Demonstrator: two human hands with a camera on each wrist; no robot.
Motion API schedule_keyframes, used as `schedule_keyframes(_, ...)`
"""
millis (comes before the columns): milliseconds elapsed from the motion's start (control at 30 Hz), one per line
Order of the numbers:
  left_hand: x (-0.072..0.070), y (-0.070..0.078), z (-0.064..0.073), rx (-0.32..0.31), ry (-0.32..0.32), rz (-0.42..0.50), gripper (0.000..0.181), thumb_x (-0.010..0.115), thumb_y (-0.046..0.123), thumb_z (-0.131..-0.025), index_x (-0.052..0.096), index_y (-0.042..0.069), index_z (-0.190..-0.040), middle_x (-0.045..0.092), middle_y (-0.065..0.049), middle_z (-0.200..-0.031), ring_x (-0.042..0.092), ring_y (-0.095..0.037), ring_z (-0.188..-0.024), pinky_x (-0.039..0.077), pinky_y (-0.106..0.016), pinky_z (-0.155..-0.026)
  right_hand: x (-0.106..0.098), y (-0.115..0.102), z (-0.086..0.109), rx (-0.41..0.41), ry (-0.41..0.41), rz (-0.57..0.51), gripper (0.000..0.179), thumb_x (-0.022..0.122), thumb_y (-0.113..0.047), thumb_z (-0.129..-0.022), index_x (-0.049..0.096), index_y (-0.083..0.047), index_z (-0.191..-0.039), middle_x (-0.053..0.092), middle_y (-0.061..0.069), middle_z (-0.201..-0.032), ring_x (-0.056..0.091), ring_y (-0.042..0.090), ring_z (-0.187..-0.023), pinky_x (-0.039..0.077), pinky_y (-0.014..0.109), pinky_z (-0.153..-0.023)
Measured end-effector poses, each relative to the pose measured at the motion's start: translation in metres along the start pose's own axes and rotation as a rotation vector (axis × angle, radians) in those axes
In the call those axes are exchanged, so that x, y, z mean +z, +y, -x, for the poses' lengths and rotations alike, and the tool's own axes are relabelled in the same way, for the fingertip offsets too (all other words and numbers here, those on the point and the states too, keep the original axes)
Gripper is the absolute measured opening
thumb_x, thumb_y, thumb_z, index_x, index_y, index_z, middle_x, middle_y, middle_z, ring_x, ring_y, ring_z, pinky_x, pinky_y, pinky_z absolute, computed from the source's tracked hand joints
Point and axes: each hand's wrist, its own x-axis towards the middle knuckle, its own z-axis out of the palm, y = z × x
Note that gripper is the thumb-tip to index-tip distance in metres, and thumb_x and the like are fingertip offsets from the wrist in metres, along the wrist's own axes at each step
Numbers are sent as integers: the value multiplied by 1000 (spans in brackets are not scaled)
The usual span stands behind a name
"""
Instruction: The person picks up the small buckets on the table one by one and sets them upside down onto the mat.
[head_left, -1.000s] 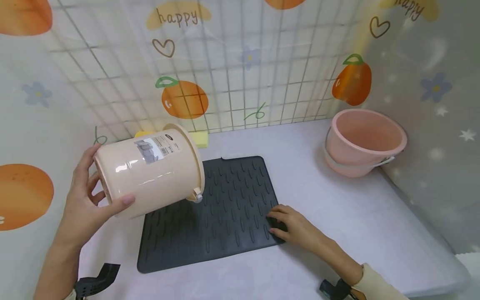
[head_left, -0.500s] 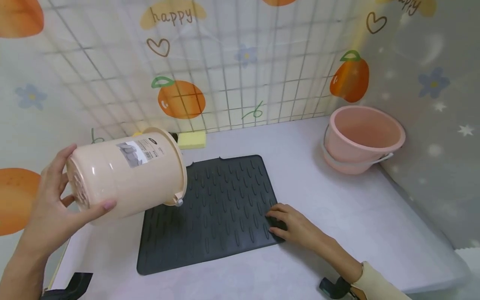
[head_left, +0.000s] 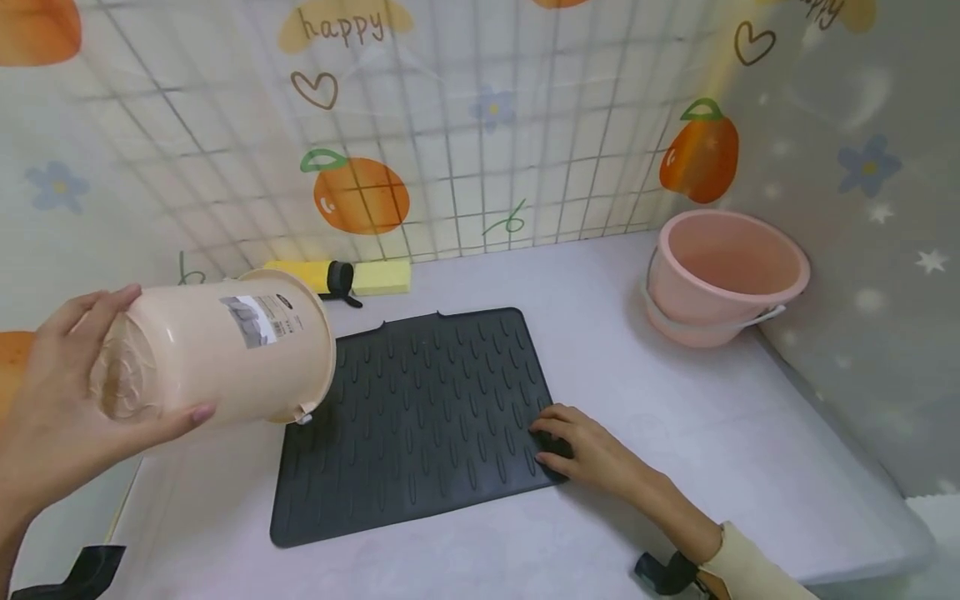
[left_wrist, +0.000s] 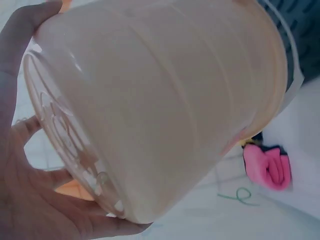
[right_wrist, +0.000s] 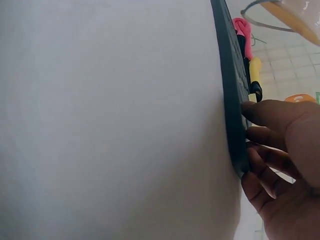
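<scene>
My left hand holds a cream bucket tipped on its side above the left part of a dark ribbed mat. The bucket's mouth points right, and a printed label shows on its wall. In the left wrist view the fingers and thumb spread around the bucket's base. At the mat's near right corner, my right hand rests with bent, relaxed fingertips touching the edge. The right wrist view shows those fingers against the mat's rim.
A pink bucket with a grey handle stands at the back right of the white-covered table. By the back wall lie a yellow bottle-like thing with a black end and a pale yellow block. A rolled pink cloth lies behind the bucket.
The cream bucket has moved left and slightly down in my left hand, uncovering more of the mat and the yellow things behind. My right hand has stayed at the mat's corner.
</scene>
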Motion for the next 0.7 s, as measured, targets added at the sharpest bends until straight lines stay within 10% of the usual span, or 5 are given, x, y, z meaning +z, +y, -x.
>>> schedule_keyframes(300,3,-4,-5,0,-194,-137,131,98,44,-53,24,28,-160,12,-21,-162,16,-52,-140,32,-84,-77,-1,1,0,7,7,2,36,77,-21,-91,67,-7,-122,57,3,-127,57,19,-114,51,39,-92)
schedule_keyframes(700,21,1,-18,54,-272,-48,123,96,45,-59,25,34,-159,12,-18,-161,21,-50,-137,32,-84,-79,3,-2,1,9,13,14,35,75,-22,-91,66,-7,-123,56,3,-128,56,21,-116,50,41,-94)
